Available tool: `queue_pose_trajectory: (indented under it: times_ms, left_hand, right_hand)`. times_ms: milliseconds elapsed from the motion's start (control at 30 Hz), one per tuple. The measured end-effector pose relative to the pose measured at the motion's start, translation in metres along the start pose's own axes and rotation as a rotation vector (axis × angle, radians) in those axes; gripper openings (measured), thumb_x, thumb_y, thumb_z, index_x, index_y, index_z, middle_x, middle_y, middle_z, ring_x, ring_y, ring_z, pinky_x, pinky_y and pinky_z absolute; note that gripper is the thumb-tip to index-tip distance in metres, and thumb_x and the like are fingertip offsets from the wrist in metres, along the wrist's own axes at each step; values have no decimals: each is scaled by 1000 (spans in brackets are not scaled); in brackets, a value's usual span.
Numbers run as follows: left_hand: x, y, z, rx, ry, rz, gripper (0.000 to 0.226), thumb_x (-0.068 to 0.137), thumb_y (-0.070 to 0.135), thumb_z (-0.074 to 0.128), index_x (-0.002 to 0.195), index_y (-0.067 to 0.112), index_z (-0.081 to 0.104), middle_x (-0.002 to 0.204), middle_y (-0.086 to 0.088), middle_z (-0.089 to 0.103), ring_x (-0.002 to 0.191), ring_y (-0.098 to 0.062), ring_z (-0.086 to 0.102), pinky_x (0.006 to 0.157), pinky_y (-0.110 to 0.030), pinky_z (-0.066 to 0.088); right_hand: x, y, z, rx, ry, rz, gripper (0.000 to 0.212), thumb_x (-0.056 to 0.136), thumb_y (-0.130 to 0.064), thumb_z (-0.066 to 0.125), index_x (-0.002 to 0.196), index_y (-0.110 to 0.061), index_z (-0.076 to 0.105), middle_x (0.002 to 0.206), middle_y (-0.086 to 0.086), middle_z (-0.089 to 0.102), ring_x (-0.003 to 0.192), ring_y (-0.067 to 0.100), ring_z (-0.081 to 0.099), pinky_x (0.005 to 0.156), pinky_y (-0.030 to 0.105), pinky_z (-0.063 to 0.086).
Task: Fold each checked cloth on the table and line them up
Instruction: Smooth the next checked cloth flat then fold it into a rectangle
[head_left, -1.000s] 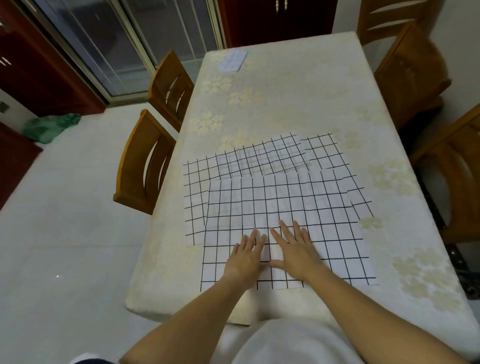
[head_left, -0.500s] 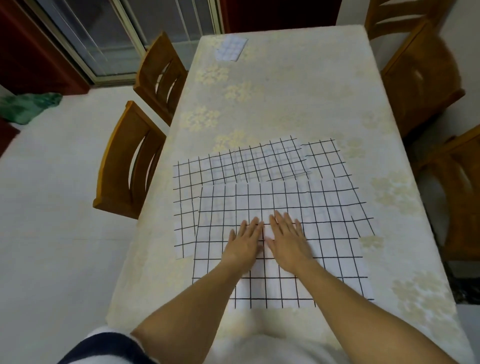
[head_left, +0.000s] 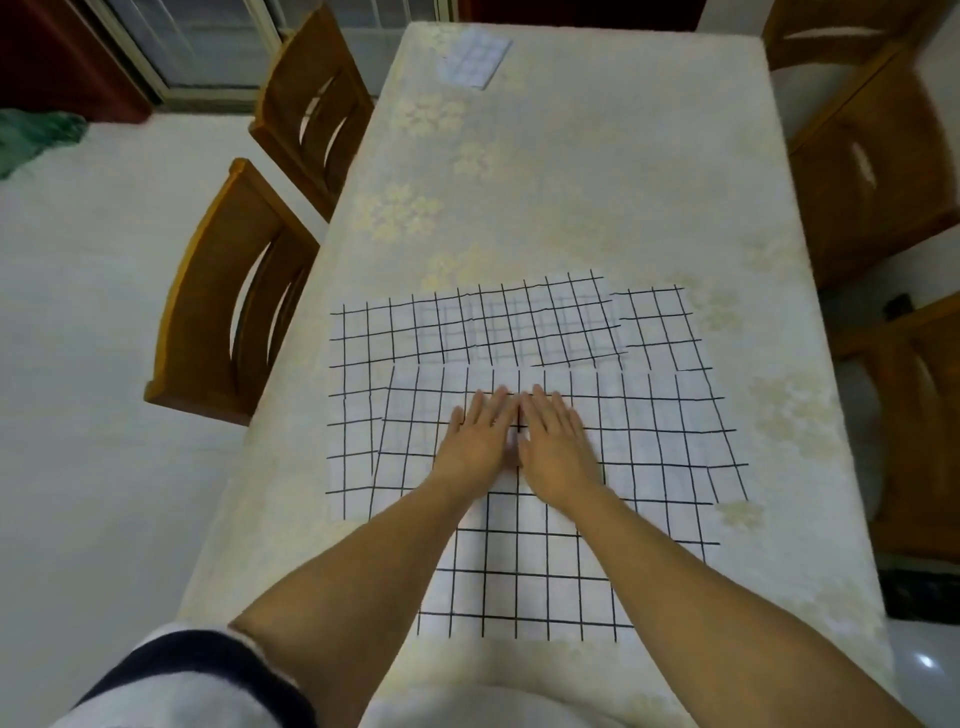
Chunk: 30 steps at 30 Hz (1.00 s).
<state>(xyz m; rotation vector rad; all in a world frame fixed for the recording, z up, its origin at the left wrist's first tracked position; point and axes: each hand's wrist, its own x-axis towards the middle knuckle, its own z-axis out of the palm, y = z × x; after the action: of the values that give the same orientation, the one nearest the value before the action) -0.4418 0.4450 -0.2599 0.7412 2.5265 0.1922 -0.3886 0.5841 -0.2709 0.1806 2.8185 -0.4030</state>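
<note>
Several white cloths with a black check overlap on the near half of the table. The top cloth (head_left: 649, 467) lies flat nearest me. My left hand (head_left: 480, 436) and my right hand (head_left: 558, 441) rest side by side on its middle, palms down, fingers straight. Under it, another checked cloth (head_left: 358, 415) sticks out to the left and one more (head_left: 519, 327) lies behind. A further checked cloth (head_left: 660, 327) shows at the back right. A small folded checked cloth (head_left: 474, 57) sits at the table's far end.
The table (head_left: 571, 182) has a cream flowered cover. Two wooden chairs (head_left: 234, 301) stand along its left side, and more chairs (head_left: 872, 171) on the right. A green bundle (head_left: 36, 135) lies on the floor at far left.
Both hands have slid forward together across the top cloth, away from me, staying flat and side by side. The view has tilted down a little.
</note>
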Motion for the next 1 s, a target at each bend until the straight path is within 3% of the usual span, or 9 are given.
queue_pose_trajectory:
  times_ms: [200, 367, 433, 500, 567, 667, 733, 833, 1000]
  left_hand:
    - [6, -46, -10, -63, -81, -97, 117, 84, 61, 68, 159, 28, -15, 166, 10, -21, 154, -23, -18, 125, -51, -1]
    - [-13, -88, -24, -16, -63, -258, 119, 84, 66, 64, 158, 20, -18, 167, 1, -21, 154, -30, -17, 126, -49, -1]
    - [-21, -70, -27, 0, 66, -253, 113, 87, 63, 61, 160, 15, -11, 168, -5, -14, 154, -31, -13, 126, -46, 1]
    - [-36, -37, -24, -105, 138, -134, 105, 90, 52, 66, 161, 16, -3, 170, -3, -5, 156, -27, -7, 127, -41, 5]
    - [-60, -3, -3, -194, 54, 19, 103, 90, 43, 71, 162, 18, 1, 170, 1, -2, 156, -23, -2, 127, -40, 8]
    - [-99, 18, 43, -109, -78, 94, 108, 88, 44, 72, 162, 21, -4, 167, 7, -13, 156, -25, -8, 127, -45, 6]
    - [-114, 6, 63, -71, -125, 71, 115, 85, 52, 73, 160, 28, -10, 162, 12, -25, 152, -19, -20, 126, -43, -2]
    - [-126, -20, 66, -87, -98, 93, 117, 78, 66, 70, 159, 38, -10, 161, 19, -26, 152, -18, -22, 127, -44, -4]
    - [-133, -35, 51, -16, -126, -30, 125, 76, 65, 75, 158, 36, -15, 163, 16, -27, 152, -21, -23, 125, -46, -5]
  right_hand:
    - [-14, 56, 4, -81, -26, 122, 73, 100, -60, 5, 156, -19, -16, 162, -2, -24, 150, 19, -21, 123, 46, -7]
    - [-21, 93, -10, -78, -46, 281, 83, 96, -67, 9, 156, -14, -13, 162, 3, -24, 149, 26, -22, 123, 47, -8]
    - [-26, 69, -11, -32, 49, 217, 78, 100, -60, 18, 157, -12, -6, 164, 3, -16, 150, 24, -19, 123, 45, -6]
    - [-42, 33, -7, -4, 142, 47, 71, 102, -49, 28, 158, -12, 5, 166, 3, -4, 153, 23, -8, 124, 43, 0]
    - [-63, -1, 10, -27, 150, -105, 66, 100, -42, 27, 157, -10, 17, 165, 6, 6, 153, 25, 3, 123, 44, 6]
    - [-104, -12, 45, -75, 92, -126, 63, 100, -40, 23, 155, -10, 26, 164, 6, 13, 152, 25, 9, 119, 45, 11]
    - [-131, 6, 59, -106, 68, -95, 65, 103, -49, 21, 158, -14, 17, 166, 4, 9, 153, 25, 5, 120, 46, 11]
    - [-153, 41, 65, -173, 72, -65, 73, 102, -62, 18, 159, -19, 2, 167, 1, -3, 153, 25, -5, 122, 49, 9]
    - [-160, 71, 56, -132, 77, 89, 75, 99, -67, 8, 157, -22, -8, 165, 2, -13, 152, 25, -15, 122, 47, -1]
